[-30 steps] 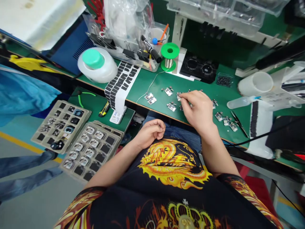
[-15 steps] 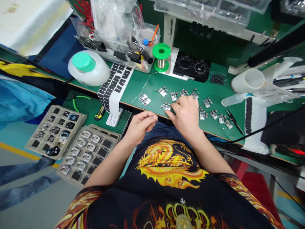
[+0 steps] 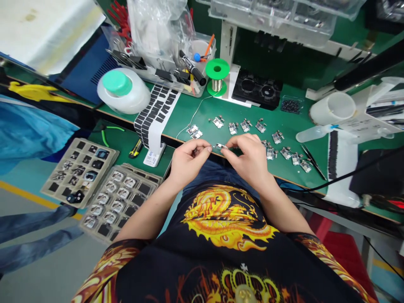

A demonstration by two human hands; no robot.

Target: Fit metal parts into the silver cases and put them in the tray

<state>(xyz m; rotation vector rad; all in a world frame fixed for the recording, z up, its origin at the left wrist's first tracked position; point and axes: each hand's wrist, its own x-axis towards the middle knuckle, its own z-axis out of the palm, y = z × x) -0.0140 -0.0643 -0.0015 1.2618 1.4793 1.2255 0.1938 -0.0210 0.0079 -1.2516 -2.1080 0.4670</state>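
Observation:
At the front edge of the green bench, my right hand (image 3: 251, 155) pinches a small circuit board (image 3: 221, 146) between thumb and forefinger, tilted nearly edge-on. My left hand (image 3: 190, 162) is closed with thumb and forefinger together, right beside the board's left end. Whatever those fingertips hold is too small to make out. Similar silvery boards lie beyond and to the right of my hands, among them one board (image 3: 218, 122) and another board (image 3: 277, 136). Two boards (image 3: 194, 131) sit side by side beyond my left hand.
A green solder wire spool (image 3: 217, 69) stands at the back, its wire trailing forward. Tweezers (image 3: 314, 162) and a syringe (image 3: 315, 132) lie right. Left are a white bottle (image 3: 124, 94), a label strip (image 3: 154, 115), a cutter knife (image 3: 136, 149) and parts trays (image 3: 104, 229).
My right hand has picked up a circuit board from the bench and brought it toward me, next to my left fingertips. The view has shifted slightly.

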